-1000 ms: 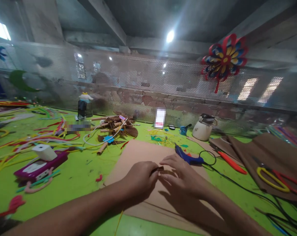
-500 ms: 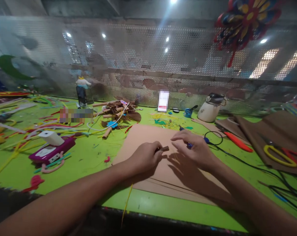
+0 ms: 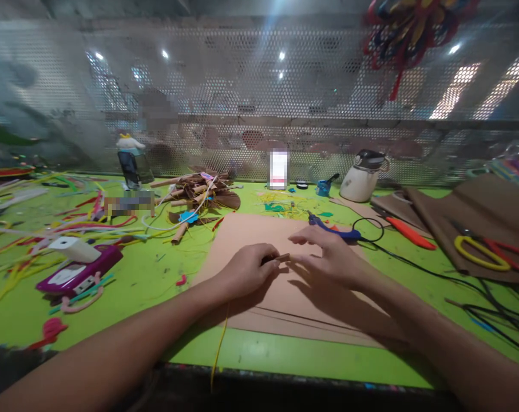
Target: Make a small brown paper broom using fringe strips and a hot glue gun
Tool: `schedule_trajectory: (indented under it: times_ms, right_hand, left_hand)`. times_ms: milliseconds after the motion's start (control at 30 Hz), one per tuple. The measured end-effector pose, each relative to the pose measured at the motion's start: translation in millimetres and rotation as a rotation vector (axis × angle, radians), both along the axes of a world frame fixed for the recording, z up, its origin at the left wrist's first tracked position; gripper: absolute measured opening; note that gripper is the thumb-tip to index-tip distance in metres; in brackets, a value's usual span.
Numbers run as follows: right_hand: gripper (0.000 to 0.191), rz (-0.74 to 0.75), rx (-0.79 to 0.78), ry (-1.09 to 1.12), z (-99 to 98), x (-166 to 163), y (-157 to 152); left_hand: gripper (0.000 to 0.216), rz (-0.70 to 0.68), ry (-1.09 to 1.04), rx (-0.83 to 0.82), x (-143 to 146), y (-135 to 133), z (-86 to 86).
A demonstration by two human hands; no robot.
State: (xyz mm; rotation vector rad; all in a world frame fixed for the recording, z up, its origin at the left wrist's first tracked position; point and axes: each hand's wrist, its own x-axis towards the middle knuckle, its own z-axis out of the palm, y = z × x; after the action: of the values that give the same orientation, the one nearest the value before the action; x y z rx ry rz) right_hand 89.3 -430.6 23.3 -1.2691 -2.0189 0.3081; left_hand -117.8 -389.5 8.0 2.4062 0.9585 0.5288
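Observation:
My left hand (image 3: pixel 251 268) is closed around a small rolled piece of brown paper (image 3: pixel 284 257), whose end sticks out to the right between thumb and fingers. My right hand (image 3: pixel 328 254) hovers just right of that end with its fingers apart; a fingertip is close to the roll, and I cannot tell if it touches. Beneath both hands lie tan paper sheets (image 3: pixel 242 229) on the green table. Just behind my right hand rests a blue glue gun (image 3: pixel 343 232), its black cord running off to the right.
At left are a purple power strip (image 3: pixel 81 273) with a white charger and tangled coloured strips. A pile of brown paper rolls (image 3: pixel 203 191) lies behind. At right are yellow-handled scissors (image 3: pixel 480 253), an orange cutter (image 3: pixel 411 233), brown paper (image 3: pixel 469 212) and a white kettle (image 3: pixel 362 177).
My right hand has come closer to the end of the paper roll held in my left hand. The whole view has shifted slightly.

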Motion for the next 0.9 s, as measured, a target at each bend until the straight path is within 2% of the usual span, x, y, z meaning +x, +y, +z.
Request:
schedule_trajectory:
  times_ms: [133, 233, 333, 500, 600, 700, 767, 900]
  right_hand:
    - [0.015, -0.006, -0.041, -0.141, -6.2, -13.7, -5.0]
    - [0.012, -0.024, -0.099, -0.085, -6.8, -20.6, -10.1]
    - [0.012, -0.047, -0.076, -0.026, -9.6, -23.9, -11.4]
    - [0.011, -0.047, -0.050, -0.042, -12.7, -24.7, -7.8]
    - [0.012, -0.038, -0.085, -0.037, -10.9, -24.4, -8.2]
    - [0.009, -0.007, -0.110, -0.011, -8.4, -19.6, -5.5]
    - [0.013, -0.013, -0.056, 0.063, -4.3, -11.3, -1.0]
    - [0.013, -0.136, 0.055, 0.225, 15.5, 22.8, 10.6]
  left_hand:
    - [0.022, -0.005, 0.023, 0.067, 1.3, -6.7, 5.4]
    - [0.021, 0.006, 0.037, 0.077, 0.4, -11.6, 8.8]
    - [0.023, 0.044, 0.037, 0.060, -1.4, -14.5, 11.0]
    - [0.028, 0.033, 0.061, 0.061, -3.3, -13.0, 11.3]
    - [0.031, 0.013, 0.093, 0.072, -3.0, -11.2, 10.5]
    - [0.029, 0.002, 0.099, 0.080, -2.1, -9.7, 10.1]
    - [0.027, 0.005, 0.101, 0.084, -1.4, -8.9, 10.2]
    - [0.029, 0.021, 0.107, 0.074, -0.7, -6.7, 9.7]
